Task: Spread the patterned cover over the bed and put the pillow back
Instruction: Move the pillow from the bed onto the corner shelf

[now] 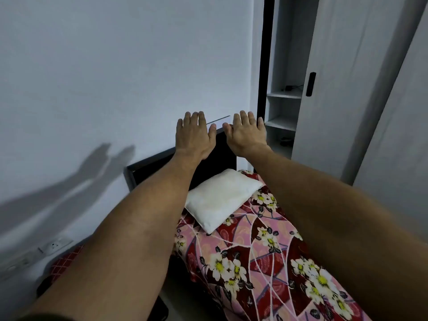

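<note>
My left hand and right hand hover spread, each grip empty, above the bed: patterned cover laid out, pillow at the headboard. The job looks finished.

I am looking at the soft cloth patterned cover with a faint sheen, a plain matt fabric pillow, a dark matt headboard and a smooth painted wall.

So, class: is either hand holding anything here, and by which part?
Nothing is held. The left hand and right hand are both open, fingers spread, raised above the pillow and touching nothing.
</note>
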Demonstrator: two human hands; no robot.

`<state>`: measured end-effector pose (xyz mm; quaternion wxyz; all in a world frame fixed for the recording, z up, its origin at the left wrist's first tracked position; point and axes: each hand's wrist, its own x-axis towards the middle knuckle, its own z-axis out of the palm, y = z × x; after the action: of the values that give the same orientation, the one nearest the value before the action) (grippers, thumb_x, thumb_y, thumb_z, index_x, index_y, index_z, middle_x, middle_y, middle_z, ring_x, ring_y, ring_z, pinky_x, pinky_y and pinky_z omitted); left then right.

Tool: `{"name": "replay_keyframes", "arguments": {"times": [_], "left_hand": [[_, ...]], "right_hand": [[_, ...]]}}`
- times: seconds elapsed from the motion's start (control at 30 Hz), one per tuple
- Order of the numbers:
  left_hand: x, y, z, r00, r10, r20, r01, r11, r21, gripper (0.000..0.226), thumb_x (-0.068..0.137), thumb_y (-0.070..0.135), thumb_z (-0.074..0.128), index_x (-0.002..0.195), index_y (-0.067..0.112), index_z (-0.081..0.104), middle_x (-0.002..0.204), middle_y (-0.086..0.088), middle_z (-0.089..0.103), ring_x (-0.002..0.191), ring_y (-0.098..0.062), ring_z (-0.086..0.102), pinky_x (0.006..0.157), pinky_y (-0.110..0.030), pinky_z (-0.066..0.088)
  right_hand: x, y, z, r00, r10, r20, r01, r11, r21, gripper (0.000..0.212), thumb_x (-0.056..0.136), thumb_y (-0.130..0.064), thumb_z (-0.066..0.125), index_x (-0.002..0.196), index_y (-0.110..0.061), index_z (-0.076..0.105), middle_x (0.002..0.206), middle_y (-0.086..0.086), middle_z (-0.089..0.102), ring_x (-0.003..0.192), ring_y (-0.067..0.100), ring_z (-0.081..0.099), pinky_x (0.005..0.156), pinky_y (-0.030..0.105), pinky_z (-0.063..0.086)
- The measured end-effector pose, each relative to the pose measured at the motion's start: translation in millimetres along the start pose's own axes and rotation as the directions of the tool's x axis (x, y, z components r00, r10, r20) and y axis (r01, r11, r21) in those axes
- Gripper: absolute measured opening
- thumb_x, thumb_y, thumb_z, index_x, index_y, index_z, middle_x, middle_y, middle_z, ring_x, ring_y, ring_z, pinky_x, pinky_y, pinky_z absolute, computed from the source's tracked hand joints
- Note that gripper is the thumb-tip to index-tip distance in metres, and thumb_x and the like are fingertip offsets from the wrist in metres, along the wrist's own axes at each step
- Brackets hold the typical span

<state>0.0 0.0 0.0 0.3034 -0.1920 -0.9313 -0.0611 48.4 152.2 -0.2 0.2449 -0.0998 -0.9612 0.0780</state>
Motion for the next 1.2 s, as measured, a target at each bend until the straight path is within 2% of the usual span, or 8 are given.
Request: {"name": "replay_keyframes", "arguments": {"times": [0.47,0.67,0.83,0.9,1.0,1.2], "left_hand": [[86,-35,86,0.993,-0.024,0.119,0.021,0.999,0.028,0.062,0.105,0.042,0.022,0.147,0.001,0.042,0.147,-0.017,0.05,0.142,-0.034,0.036,0.116,-0.049,0.029],[112,-68,127,0.988,-0.009,0.151,0.004,0.999,0.034,0.062,0.103,0.043,0.021,0.14,0.001,0.048,0.138,-0.017,0.057,0.134,-0.035,0.044,0.109,-0.05,0.035],[145,-97,153,0.986,0.041,0.161,-0.039,0.999,-0.014,0.064,0.098,0.044,0.016,0.124,0.004,0.058,0.122,-0.017,0.066,0.117,-0.034,0.055,0.099,-0.046,0.042],[161,-112,163,0.986,0.053,0.159,-0.045,0.998,-0.054,0.057,0.102,0.042,0.022,0.122,0.004,0.059,0.12,-0.017,0.066,0.113,-0.034,0.058,0.096,-0.045,0.044],[179,-127,181,0.982,0.035,0.186,-0.011,0.992,-0.125,0.051,0.106,0.039,0.027,0.127,0.003,0.057,0.124,-0.019,0.063,0.114,-0.036,0.056,0.093,-0.045,0.045],[210,-133,225,0.966,0.025,0.256,0.041,0.968,-0.249,0.055,0.105,0.04,0.024,0.137,0.005,0.052,0.134,-0.02,0.056,0.121,-0.038,0.052,0.097,-0.048,0.044]], "right_hand": [[109,-4,70,0.992,0.009,0.125,-0.007,1.0,-0.015,0.07,0.104,-0.054,0.012,0.158,-0.01,0.02,0.166,0.01,0.017,0.154,0.029,0.006,0.123,0.052,0.001],[139,-22,106,0.989,0.037,0.144,-0.038,0.999,0.003,0.068,0.104,-0.052,0.015,0.154,-0.01,0.029,0.162,0.011,0.026,0.152,0.03,0.013,0.122,0.053,0.004],[170,-36,139,0.985,0.101,0.137,-0.1,0.995,-0.011,0.067,0.104,-0.053,0.015,0.155,-0.011,0.029,0.163,0.01,0.025,0.152,0.029,0.014,0.122,0.053,0.004],[184,-43,151,0.982,0.132,0.134,-0.131,0.991,-0.012,0.067,0.105,-0.054,0.015,0.156,-0.011,0.027,0.163,0.01,0.025,0.152,0.029,0.013,0.122,0.053,0.004],[200,-49,169,0.978,0.16,0.134,-0.157,0.987,-0.029,0.068,0.104,-0.053,0.014,0.156,-0.011,0.025,0.163,0.011,0.024,0.152,0.03,0.013,0.123,0.054,0.005],[216,-48,210,0.961,0.231,0.152,-0.231,0.973,-0.023,0.069,0.104,-0.055,0.015,0.154,-0.01,0.031,0.161,0.012,0.029,0.15,0.032,0.02,0.122,0.055,0.009]]}}
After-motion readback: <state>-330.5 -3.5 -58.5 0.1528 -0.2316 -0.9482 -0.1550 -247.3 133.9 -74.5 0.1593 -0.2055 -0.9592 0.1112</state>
